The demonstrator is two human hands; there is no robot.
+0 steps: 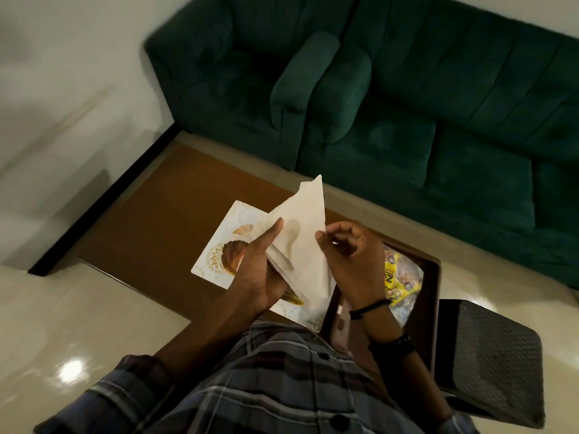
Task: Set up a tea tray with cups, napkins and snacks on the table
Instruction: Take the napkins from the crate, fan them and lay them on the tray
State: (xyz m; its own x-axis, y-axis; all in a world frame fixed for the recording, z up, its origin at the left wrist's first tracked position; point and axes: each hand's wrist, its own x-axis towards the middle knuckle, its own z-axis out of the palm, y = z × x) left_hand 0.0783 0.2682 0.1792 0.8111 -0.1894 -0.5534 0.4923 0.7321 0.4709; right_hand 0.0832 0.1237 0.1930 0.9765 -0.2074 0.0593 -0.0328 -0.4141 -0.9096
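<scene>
While both hands hover above the white rectangular tray with gold leaf patterns [216, 245], they hold a white paper napkin [300, 227] between them. The left hand [260, 270] sits palm up over the middle of that tray, its fingers curled under the napkin's lower part and its thumb stretched up along the sheet's face. The right hand [354, 261] is just to the right of it, over the tray's right edge, back of the hand towards the camera, and pinches the napkin's right border between thumb and forefinger, with the other fingers curled in. The two hands are close but not touching. The napkin stands partly unfolded, one corner pointing up beyond the tray's far side. The tray lies flat on a brown wooden low table [163, 214]. Right of the tray sits a dark brown tray [435, 292] holding yellow snack packets [398, 277].
</scene>
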